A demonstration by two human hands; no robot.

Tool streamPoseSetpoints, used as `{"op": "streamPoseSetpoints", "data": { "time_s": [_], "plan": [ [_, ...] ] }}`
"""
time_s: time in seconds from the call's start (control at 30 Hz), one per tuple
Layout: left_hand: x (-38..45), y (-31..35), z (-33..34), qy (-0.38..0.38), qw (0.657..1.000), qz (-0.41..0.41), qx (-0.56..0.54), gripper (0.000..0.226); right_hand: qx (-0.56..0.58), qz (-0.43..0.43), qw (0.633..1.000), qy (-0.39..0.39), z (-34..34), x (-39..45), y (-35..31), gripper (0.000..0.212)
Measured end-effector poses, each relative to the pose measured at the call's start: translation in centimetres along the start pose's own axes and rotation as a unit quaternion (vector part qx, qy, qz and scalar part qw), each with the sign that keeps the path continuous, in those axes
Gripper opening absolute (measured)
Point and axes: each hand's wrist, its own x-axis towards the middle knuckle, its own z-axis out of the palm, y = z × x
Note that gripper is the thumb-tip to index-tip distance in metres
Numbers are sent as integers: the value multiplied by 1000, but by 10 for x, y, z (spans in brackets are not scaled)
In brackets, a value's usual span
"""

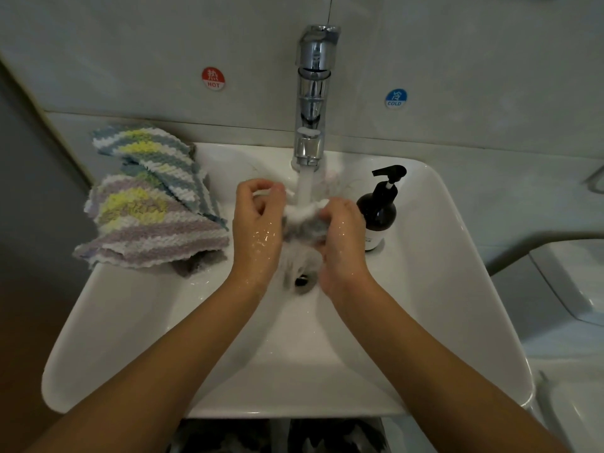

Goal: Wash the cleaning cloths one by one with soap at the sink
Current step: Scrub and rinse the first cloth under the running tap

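A wet grey and white cloth (pixel 302 225) is stretched between my two hands under the running water of the chrome tap (pixel 312 93). My left hand (pixel 256 223) pinches its left end with curled fingers. Gripping the right end is my right hand (pixel 343 233). The cloth's lower part hangs toward the drain (pixel 302 281) of the white sink (pixel 457 256). A dark soap pump bottle (pixel 379 210) stands on the sink's right rim, just beside my right hand. Both hands are wet.
Striped cloths lie piled on the sink's left rim: a blue, yellow and white one (pixel 157 158) over a lilac, yellow and white one (pixel 150 227). A grey cloth (pixel 199 263) peeks out beneath them. Hot and cold stickers mark the wall. A toilet (pixel 572 289) stands at the right.
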Motion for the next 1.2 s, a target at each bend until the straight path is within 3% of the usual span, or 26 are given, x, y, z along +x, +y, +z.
{"op": "streamPoseSetpoints", "data": {
  "time_s": [0.17,0.3,0.43,0.57,0.7,0.83,1.0,1.2],
  "plan": [
    [5,-2,1,-59,987,-126,86,18,-19,-40,999,9,-2,-2,0,37],
    [0,2,1,-89,986,-105,98,18,-17,-61,998,-1,-2,-3,0,40],
    [-4,0,1,-65,994,-52,69,5,-75,-62,995,-37,4,-5,13,12],
    [-8,-8,7,-55,991,-2,120,2,-126,-52,991,-13,9,-2,26,32],
    [-5,-20,10,-52,977,-4,205,22,-150,-107,983,22,8,4,25,30],
    [-1,-28,14,-47,960,-63,268,34,-142,-120,982,35,10,9,24,27],
    [-2,-18,8,-69,978,-57,187,41,-199,-204,958,33,9,13,27,22],
    [3,-4,7,5,992,-46,120,41,-125,-88,988,-13,12,1,26,14]
  ]
}}
